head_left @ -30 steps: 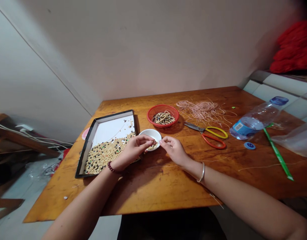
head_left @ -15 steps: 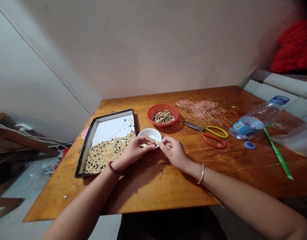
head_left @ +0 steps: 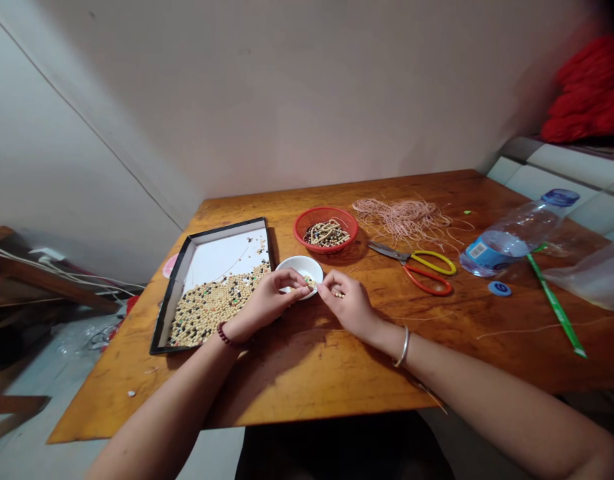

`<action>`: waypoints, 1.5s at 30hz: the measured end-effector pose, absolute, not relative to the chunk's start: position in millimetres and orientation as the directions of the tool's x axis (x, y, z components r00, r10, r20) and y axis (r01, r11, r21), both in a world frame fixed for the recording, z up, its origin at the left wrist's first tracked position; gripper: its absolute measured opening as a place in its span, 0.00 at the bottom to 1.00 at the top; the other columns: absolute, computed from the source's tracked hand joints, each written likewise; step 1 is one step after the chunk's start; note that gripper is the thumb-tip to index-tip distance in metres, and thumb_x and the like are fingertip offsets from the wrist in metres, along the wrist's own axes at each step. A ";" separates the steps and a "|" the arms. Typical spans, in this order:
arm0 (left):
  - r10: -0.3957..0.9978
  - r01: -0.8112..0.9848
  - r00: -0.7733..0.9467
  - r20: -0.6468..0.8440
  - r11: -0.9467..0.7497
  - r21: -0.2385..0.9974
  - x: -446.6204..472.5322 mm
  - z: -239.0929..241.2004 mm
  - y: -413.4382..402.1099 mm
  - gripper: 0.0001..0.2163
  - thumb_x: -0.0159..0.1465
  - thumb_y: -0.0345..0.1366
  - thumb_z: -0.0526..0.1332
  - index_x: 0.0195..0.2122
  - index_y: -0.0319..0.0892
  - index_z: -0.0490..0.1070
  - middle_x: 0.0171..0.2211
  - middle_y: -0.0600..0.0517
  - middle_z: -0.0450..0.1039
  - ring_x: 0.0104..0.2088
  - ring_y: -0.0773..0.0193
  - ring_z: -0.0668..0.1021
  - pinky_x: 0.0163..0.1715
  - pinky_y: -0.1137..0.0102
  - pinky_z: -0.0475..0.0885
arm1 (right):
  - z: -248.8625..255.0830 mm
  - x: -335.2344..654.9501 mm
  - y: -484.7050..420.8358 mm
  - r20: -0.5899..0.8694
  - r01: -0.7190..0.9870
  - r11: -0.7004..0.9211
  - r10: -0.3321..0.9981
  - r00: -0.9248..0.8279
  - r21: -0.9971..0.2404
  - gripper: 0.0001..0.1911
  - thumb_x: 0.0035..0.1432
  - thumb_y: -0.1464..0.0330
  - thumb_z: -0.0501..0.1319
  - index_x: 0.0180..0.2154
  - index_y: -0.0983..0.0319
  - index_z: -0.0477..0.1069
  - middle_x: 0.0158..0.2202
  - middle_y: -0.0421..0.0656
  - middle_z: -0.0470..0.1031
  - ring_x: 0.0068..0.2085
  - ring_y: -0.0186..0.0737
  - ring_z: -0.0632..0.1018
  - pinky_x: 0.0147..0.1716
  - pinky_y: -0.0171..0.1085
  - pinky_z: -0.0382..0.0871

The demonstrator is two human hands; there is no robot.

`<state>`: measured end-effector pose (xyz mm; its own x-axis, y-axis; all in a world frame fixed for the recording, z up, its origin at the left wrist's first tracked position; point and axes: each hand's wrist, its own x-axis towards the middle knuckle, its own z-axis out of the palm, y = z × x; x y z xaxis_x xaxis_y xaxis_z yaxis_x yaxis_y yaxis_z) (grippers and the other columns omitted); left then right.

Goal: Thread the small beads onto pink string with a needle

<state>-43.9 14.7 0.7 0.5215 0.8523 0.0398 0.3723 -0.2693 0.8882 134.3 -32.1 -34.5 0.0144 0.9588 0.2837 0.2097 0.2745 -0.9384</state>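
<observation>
Over the front rim of a small white bowl (head_left: 314,265) my two hands meet almost fingertip to fingertip. My left hand (head_left: 273,295) has thumb and forefinger pinched at the bowl; what lies between them is too small to make out. Pale beads (head_left: 309,281) show in the bowl beside those fingertips. My right hand (head_left: 351,305) is closed in a pinch on a thin beaded string, with a few cream beads (head_left: 339,295) showing at its curled fingers. The string's full course is hidden by the hand.
Left stands a black-edged tray (head_left: 159,320) of loose beads. Behind the bowl is a red basket (head_left: 299,230) holding beaded strands. Pink cord (head_left: 401,219), scissors (head_left: 407,259), a plastic bottle (head_left: 501,247), its blue cap (head_left: 499,289) and a green strip (head_left: 557,307) lie to the right.
Both hands stay almost in place at the bowl, with only slight finger movement. The view has shifted very little.
</observation>
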 end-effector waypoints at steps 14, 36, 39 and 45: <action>0.787 0.409 0.602 0.135 -0.449 0.794 -43.2 -1.4 8.9 0.11 0.62 0.42 0.61 0.35 0.40 0.78 0.32 0.49 0.79 0.32 0.66 0.78 0.34 0.74 0.71 | -42.3 131.3 -25.8 0.179 0.006 0.181 0.976 -0.126 -0.984 0.14 0.60 0.58 0.54 0.32 0.62 0.67 0.31 0.41 0.73 0.32 0.36 0.75 0.32 0.33 0.66; 0.952 0.954 0.294 0.086 -0.288 -0.084 -83.4 -2.3 33.4 0.18 0.67 0.35 0.48 0.56 0.37 0.61 0.47 0.39 0.72 0.47 0.51 0.74 0.43 0.63 0.68 | -33.6 137.5 -22.3 -0.300 -0.446 -0.379 0.923 -0.240 -0.811 0.14 0.49 0.61 0.66 0.28 0.63 0.65 0.16 0.29 0.54 0.16 0.22 0.51 0.15 0.27 0.41; 0.921 0.920 0.389 -0.002 -0.389 -0.046 -80.8 -7.5 34.6 0.15 0.66 0.30 0.47 0.51 0.36 0.65 0.45 0.40 0.73 0.46 0.54 0.75 0.45 0.64 0.68 | -33.8 139.3 -20.0 -0.361 -0.515 -0.450 0.893 -0.269 -0.730 0.10 0.50 0.65 0.64 0.30 0.64 0.66 0.19 0.32 0.60 0.16 0.22 0.54 0.14 0.26 0.44; 0.913 0.913 0.407 -0.003 -0.407 -0.016 -79.7 -7.9 35.8 0.12 0.64 0.28 0.48 0.41 0.37 0.70 0.42 0.41 0.73 0.43 0.56 0.76 0.43 0.66 0.68 | -33.0 141.4 -18.1 -0.469 -0.569 -0.535 0.840 -0.274 -0.624 0.08 0.57 0.67 0.57 0.30 0.65 0.69 0.21 0.35 0.65 0.16 0.23 0.58 0.14 0.24 0.50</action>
